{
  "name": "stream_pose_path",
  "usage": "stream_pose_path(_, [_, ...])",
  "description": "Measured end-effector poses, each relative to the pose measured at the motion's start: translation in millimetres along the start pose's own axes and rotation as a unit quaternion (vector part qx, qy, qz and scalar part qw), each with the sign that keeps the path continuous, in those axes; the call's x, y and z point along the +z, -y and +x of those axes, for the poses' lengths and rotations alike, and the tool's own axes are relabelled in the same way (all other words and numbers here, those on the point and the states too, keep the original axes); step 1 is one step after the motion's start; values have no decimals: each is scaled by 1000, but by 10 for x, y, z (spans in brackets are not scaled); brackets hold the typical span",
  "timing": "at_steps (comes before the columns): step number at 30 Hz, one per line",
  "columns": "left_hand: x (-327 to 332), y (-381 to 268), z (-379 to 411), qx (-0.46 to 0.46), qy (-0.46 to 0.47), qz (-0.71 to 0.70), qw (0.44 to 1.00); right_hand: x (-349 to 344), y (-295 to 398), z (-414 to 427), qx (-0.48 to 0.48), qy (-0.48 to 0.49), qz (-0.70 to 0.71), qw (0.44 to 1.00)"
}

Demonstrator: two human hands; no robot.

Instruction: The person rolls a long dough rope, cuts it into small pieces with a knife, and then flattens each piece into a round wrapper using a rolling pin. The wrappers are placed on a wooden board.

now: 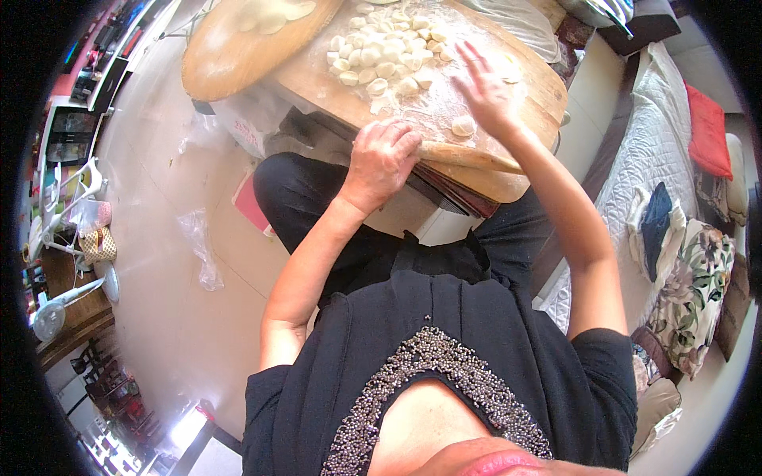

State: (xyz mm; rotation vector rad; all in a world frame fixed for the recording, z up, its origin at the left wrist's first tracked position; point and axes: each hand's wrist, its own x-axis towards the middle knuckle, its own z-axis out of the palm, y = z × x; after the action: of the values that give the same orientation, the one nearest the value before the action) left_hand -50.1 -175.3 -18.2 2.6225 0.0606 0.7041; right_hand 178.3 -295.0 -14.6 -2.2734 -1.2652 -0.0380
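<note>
My left hand is closed around one end of a wooden rolling pin, which lies across the near edge of a floured wooden board. My right hand, slightly blurred, is above the board with its fingers spread and nothing seen in them. Just left of its fingertips is a heap of small cut dough pieces. One flattened dough piece lies apart, between the right wrist and the pin. A thin dough round shows beyond the right hand, partly hidden.
A round wooden board at upper left bears flat dough wrappers and overlaps the larger board. White cloth lies behind. A quilted sofa stands at right. A plastic bag lies on the floor at left.
</note>
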Motion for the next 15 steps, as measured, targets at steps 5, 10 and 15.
stream_pose_path(5, [75,24,292,-33,-30,32,998,-814,-174,-454,77,223,26,971])
stream_pose_path(10, [131,-66,181,-18,52,62,997,-593,-173,-1103,-68,106,-186,975])
stream_pose_path(15, [203,168,524,-27,99,124,987,-568,-254,-788,-61,96,-203,972])
